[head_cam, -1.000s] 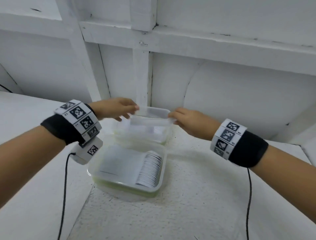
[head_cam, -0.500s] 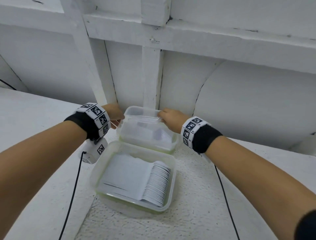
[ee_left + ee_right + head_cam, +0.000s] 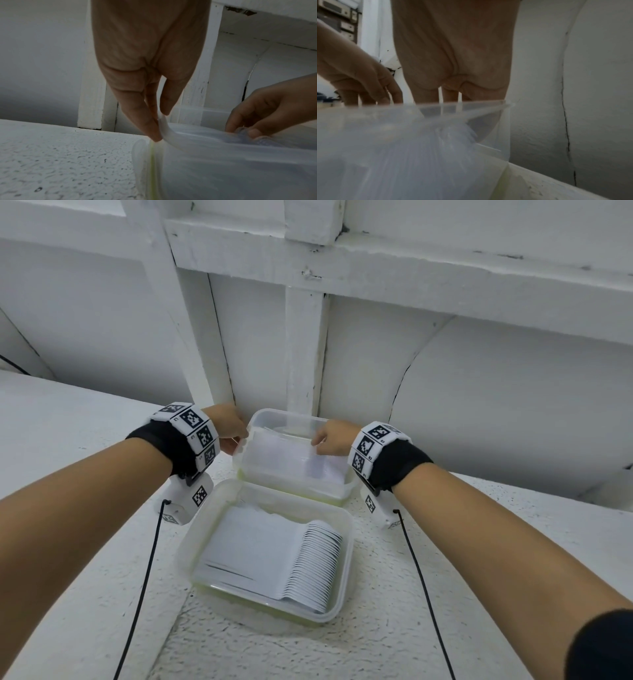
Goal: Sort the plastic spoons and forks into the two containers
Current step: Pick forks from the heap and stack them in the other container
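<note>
Both hands had come down from 1 second ago, lowering a clear tray into the far container (image 3: 294, 470). Each grip pinched that tray (image 3: 171, 133): left hand (image 3: 227, 426) at its left edge, right hand (image 3: 334, 436) at its right edge. Spoons (image 3: 315, 566) lay in 1 neat row in the near container (image 3: 339, 607), on the white worktop (image 3: 411, 628). I saw no loose cutlery, so sorting seemed nearly done. The wall (image 3: 479, 405) stood close behind; room was open toward the person.
</note>
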